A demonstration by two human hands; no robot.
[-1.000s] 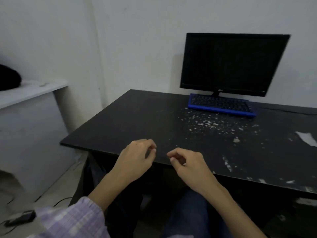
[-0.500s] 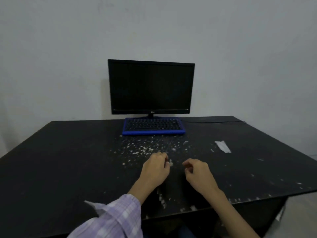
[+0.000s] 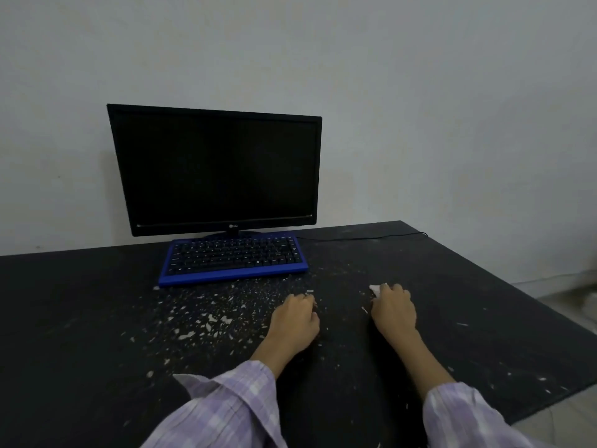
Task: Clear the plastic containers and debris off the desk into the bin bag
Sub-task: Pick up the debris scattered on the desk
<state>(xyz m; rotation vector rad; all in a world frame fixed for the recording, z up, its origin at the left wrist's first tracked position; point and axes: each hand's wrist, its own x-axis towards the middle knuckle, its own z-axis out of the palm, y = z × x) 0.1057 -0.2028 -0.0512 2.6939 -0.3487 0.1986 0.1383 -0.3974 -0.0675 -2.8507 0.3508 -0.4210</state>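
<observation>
Fingers of right hand [image 3: 392,307] curl on white scrap [image 3: 374,288]; left hand [image 3: 295,318] rests curled over debris [image 3: 210,318].

monitor [image 3: 215,171]: black, screen dark, upright at back of desk, against wall
keyboard [image 3: 233,258]: blue frame, black keys, just in front of monitor stand
cable [image 3: 361,238]: thin, black, runs right from keyboard along desk's back edge
wall [image 3: 420,92]: plain, pale

"LG" logo on the monitor [image 3: 214,171] bottom bezel
</observation>
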